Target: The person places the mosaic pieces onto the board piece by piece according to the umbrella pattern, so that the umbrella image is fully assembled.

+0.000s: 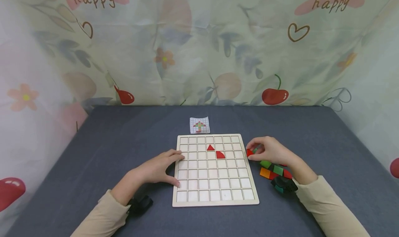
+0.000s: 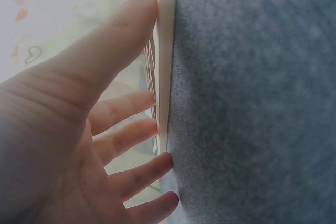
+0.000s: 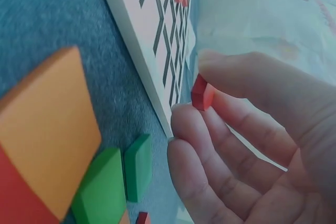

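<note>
A wooden grid board (image 1: 215,205) lies flat on the table, with a red triangle (image 1: 210,147) and a red quarter-circle (image 1: 220,155) in its upper cells. My left hand (image 1: 159,167) rests on the board's left edge, thumb and fingers spread and loosely bent. In the left wrist view the thumb (image 2: 113,40) lies along the board's side (image 2: 166,66). Just off the board's upper right edge, my right hand (image 1: 269,149) pinches a small red block (image 3: 201,94) between thumb and fingers. Green pieces (image 3: 137,169) lie on the table below that hand.
Right of the board sit several loose blocks, among them an orange block (image 1: 265,173) and a green block (image 1: 278,170), partly behind the right wrist. A small pattern card (image 1: 200,125) with a coloured arrow-like figure lies beyond the board. A printed curtain (image 1: 199,57) hangs behind the table.
</note>
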The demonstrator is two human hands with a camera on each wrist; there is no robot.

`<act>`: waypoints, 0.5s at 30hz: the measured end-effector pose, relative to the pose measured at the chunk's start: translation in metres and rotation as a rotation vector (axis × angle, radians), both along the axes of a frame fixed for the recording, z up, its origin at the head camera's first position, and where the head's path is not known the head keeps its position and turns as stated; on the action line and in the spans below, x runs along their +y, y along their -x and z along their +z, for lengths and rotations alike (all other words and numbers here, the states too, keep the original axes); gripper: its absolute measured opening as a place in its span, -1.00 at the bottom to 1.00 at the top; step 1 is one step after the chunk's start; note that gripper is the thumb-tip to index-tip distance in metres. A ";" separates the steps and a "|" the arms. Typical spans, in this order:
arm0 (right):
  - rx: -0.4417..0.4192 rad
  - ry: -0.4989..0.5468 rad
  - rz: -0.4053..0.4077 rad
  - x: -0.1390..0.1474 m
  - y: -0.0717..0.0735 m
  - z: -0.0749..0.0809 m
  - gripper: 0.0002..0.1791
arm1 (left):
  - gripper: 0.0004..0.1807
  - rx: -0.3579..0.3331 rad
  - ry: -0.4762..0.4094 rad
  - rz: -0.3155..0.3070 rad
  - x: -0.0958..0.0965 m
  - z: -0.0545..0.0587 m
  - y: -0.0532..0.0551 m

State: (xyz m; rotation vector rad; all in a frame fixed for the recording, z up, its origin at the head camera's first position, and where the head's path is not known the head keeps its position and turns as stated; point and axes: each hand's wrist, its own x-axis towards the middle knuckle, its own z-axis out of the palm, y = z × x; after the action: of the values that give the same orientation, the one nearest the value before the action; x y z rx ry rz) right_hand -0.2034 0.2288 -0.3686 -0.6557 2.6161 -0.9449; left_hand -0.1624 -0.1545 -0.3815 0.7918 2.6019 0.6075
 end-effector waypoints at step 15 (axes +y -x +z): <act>-0.003 0.043 0.012 -0.019 -0.007 0.001 -0.68 | -0.06 -0.017 0.002 0.007 0.000 0.002 0.000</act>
State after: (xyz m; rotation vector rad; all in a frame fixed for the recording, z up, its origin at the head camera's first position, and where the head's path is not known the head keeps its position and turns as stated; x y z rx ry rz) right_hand -0.1961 0.2101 -0.3680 -0.6783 2.5930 -0.9999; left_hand -0.1624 -0.1545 -0.3796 0.7742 2.5904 0.6106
